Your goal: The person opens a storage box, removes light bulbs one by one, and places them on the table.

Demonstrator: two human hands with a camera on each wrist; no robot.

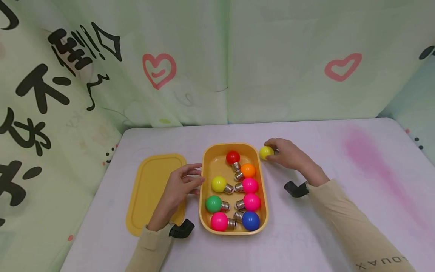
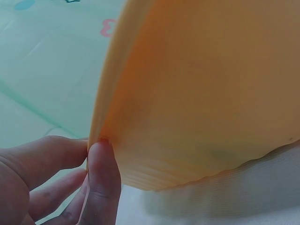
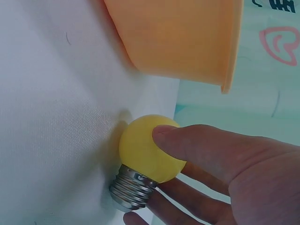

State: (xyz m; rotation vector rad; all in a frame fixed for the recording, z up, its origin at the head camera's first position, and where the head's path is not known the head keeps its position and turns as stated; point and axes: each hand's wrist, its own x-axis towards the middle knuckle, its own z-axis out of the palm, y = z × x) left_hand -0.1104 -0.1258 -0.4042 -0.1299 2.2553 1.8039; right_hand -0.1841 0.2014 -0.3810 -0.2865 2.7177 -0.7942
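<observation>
A yellow bin holds several toy bulbs, among them a red bulb, an orange bulb, a green bulb and a blue bulb. At its left wall, my left hand pinches the rim between thumb and fingers. Outside the bin's far right corner, my right hand grips a yellow bulb by its round part. In the right wrist view the thumb lies on that bulb, with its metal screw base pointing away from the bin.
A flat yellow lid lies on the white table left of the bin, partly behind my left forearm. A light green curtain with hearts and black writing hangs behind and at the left.
</observation>
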